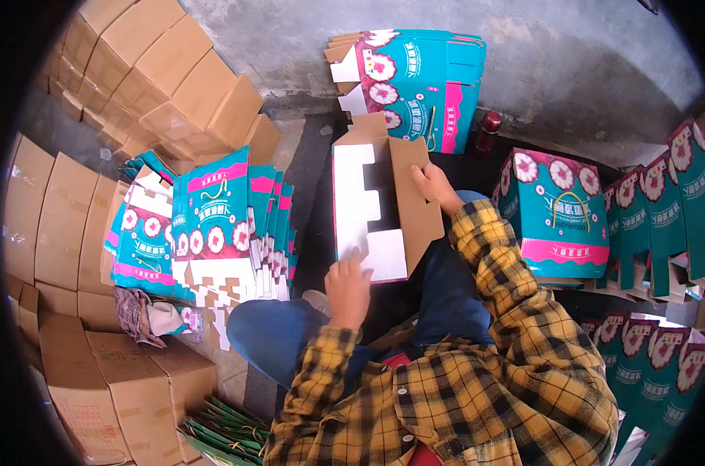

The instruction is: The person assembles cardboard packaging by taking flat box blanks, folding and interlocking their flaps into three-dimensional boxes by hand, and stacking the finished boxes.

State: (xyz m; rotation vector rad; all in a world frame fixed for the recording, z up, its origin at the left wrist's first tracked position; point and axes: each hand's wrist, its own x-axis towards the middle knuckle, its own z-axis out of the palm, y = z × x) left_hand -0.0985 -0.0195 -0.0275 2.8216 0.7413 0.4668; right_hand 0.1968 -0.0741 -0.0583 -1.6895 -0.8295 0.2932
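Note:
A part-folded cardboard carton [414, 210] stands in front of me, its brown inner side and white tabbed flaps showing. My right hand [435, 189] grips the brown panel by its right edge, thumb over the top. Near the lower left corner, my left hand [348, 291] rests its outstretched fingers against the white flap [386, 255]. The slots between the white tabs are open and look dark. Most of the carton's printed outside faces away from me.
Flat teal-and-pink printed cartons [212, 206] lie stacked at left; more flat cartons [422, 85] lean on the grey wall. A made-up carton with a cord handle [562, 217] stands at right, near a dark red bottle [488, 132]. Brown boxes [158, 78] are piled left.

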